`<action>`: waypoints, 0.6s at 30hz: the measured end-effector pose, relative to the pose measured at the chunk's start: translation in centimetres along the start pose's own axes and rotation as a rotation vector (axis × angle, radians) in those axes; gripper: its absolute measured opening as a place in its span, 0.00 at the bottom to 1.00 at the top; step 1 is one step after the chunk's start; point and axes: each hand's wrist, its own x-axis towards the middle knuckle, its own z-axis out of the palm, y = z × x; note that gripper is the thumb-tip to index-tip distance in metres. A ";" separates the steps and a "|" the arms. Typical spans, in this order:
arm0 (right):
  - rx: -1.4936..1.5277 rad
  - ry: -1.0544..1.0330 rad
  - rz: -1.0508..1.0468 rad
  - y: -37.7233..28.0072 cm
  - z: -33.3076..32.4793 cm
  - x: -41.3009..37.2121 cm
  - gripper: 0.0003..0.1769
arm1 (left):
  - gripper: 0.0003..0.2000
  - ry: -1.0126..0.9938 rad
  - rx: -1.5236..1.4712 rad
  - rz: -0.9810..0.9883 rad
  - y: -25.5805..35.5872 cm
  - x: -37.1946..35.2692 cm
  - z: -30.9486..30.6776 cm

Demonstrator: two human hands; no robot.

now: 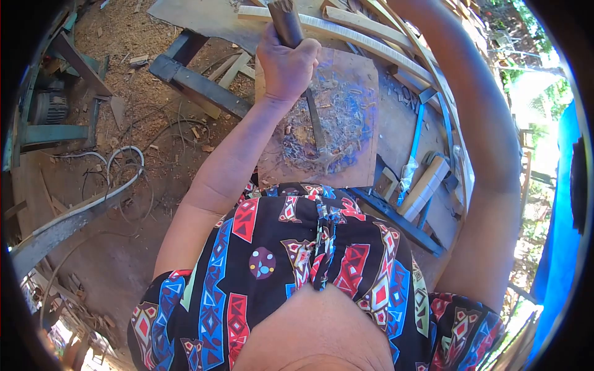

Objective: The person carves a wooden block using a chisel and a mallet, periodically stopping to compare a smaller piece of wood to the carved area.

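My left hand is closed around a dark brown cylindrical piece that stands up out of the fist. Below the fist, a thin dark strip lies across a square board covered in rough, bluish and brown residue; whether it joins the held piece is hidden by the hand. My right arm reaches up past the curved wooden strips at the upper right, and the right hand is cut off at the top edge of the view.
Curved wooden strips run along the upper right. A blue clamp bar and a taped roll lie right of the board. Metal framing, a motor, cables and wood shavings are on the left.
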 end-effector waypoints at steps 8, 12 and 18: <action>-0.358 0.024 -0.396 -3.2 -2.4 -1.5 0.23 | 0.08 -0.020 0.008 0.103 -0.5 -0.1 0.2; -0.437 0.066 -0.168 1.6 1.0 -1.2 0.25 | 0.10 -0.033 0.087 -0.052 0.0 -0.2 0.3; -0.139 0.161 -0.104 -2.5 -2.5 -2.9 0.15 | 0.09 -0.029 -0.061 -0.059 -1.5 -2.3 0.8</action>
